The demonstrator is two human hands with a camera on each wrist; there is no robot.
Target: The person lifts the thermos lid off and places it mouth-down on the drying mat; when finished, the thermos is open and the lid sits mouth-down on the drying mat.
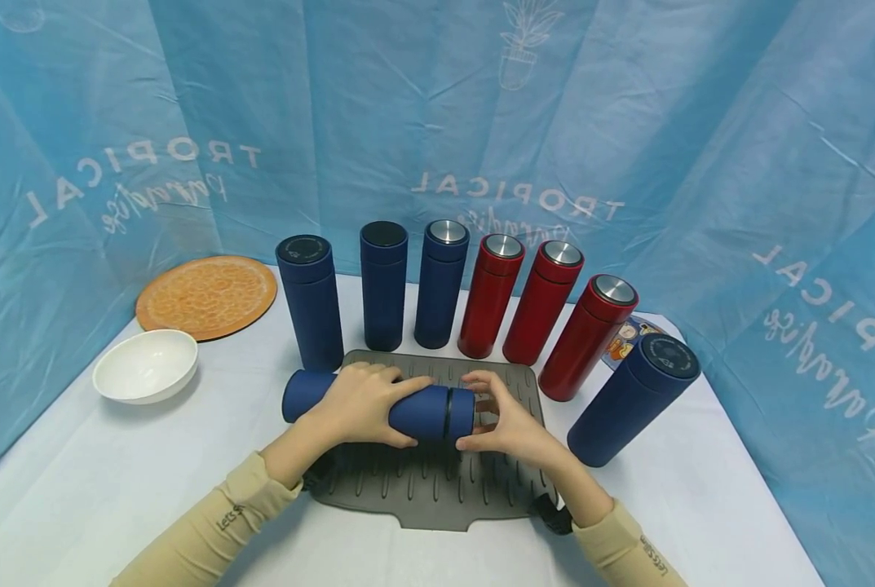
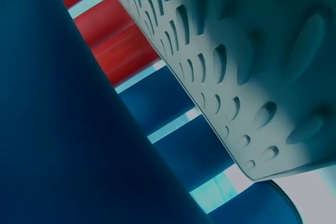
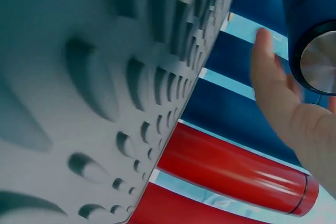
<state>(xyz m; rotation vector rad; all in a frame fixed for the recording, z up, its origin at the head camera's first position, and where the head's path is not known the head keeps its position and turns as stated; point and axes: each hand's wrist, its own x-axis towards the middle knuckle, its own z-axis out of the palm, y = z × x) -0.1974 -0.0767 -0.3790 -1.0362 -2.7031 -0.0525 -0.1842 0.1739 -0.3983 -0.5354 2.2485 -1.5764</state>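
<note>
A blue thermos bottle (image 1: 426, 412) lies sideways over a grey ribbed mat (image 1: 437, 497), its capped end pointing right. My left hand (image 1: 360, 403) grips its body from above, thumb on the near side. My right hand (image 1: 510, 424) is at the cap end, fingers spread and bent near the rim. In the right wrist view, the bottle's steel cap top (image 3: 321, 61) faces that hand, whose fingers look extended beside it; contact on the hidden side is unclear. The bottle's side (image 2: 79, 140) fills much of the left wrist view.
Behind the mat stand three blue bottles (image 1: 383, 285) and three red bottles (image 1: 490, 297). Another blue bottle (image 1: 631, 403) stands at right, near a patterned card (image 1: 619, 346). At left are a white bowl (image 1: 146, 367) and an orange round mat (image 1: 205, 295). Blue curtains (image 1: 408, 106) enclose the table.
</note>
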